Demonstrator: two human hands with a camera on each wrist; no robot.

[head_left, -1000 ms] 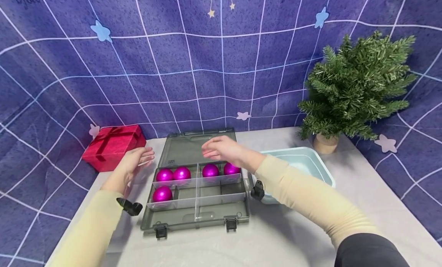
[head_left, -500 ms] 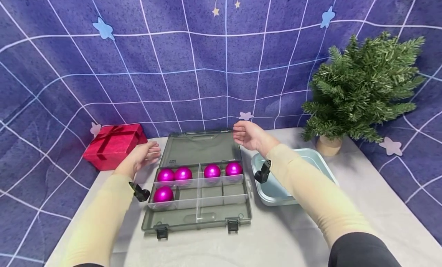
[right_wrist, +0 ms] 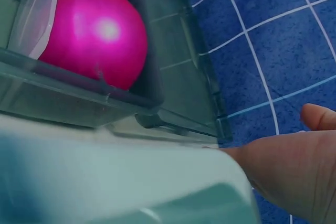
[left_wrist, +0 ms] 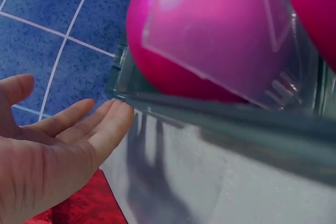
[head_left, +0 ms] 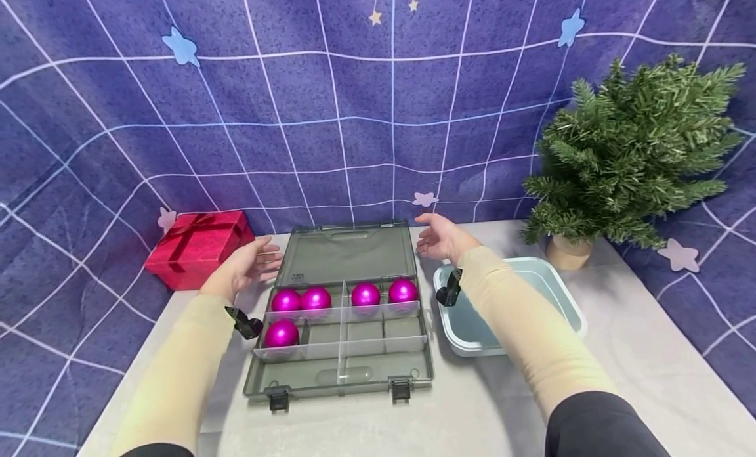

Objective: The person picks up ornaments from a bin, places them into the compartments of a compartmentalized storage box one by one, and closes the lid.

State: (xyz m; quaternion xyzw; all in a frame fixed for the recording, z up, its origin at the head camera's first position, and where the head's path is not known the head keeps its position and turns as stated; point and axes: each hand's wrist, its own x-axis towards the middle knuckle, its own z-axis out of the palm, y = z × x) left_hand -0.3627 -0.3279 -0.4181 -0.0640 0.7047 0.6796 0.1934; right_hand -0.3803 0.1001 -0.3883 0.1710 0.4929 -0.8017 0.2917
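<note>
At the far left of the bench [head_left: 331,434] sits a red box [head_left: 195,247] tied with a dark ribbon. Just right of it is the left hand [head_left: 251,265], its fingers extended, slightly bent and parted from the thumb, holding nothing; I cannot tell whether the fingertips touch the case [head_left: 295,373] beside them.

That grey translucent case lies mid-bench, its lid [head_left: 348,257] laid back toward the purple grid-patterned cloth [head_left: 366,142], with 2 latches along its front edge. It holds 5 shiny magenta balls [head_left: 281,333]: 4 in the back row, 2 on each side of the central divider, and 1 at the left end of the middle row.

Right of the lid is the right hand [head_left: 441,238], thumb out, fingers loosely curved and grasping nothing. Its sleeved forearm passes above a pale blue tub [head_left: 480,350], which stands near the case's right side. At the far right, a small green tree [head_left: 634,155] stands on a round wooden base [head_left: 568,253].
</note>
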